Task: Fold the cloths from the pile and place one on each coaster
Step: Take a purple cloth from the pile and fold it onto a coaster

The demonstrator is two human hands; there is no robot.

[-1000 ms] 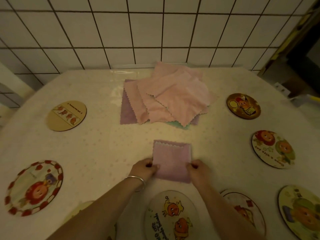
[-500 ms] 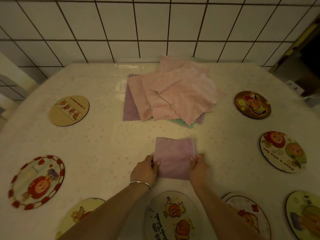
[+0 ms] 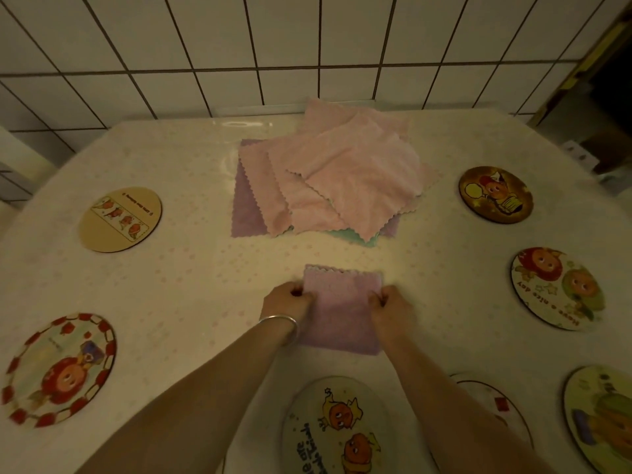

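At table centre, near edge: left hand and right hand each pinch a side edge of the folded purple cloth, lying flat on the table. Soft, light, limp microfibre with zigzag edges; likely best gripped at corners or edges, or folds may slip open. Pile of pink cloths behind. Round, flat, stiff printed coasters around, nearest coaster bare.

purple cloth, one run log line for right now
step: folding | purple cloth: on table, off coasters | left hand: gripping edge | right hand: gripping edge
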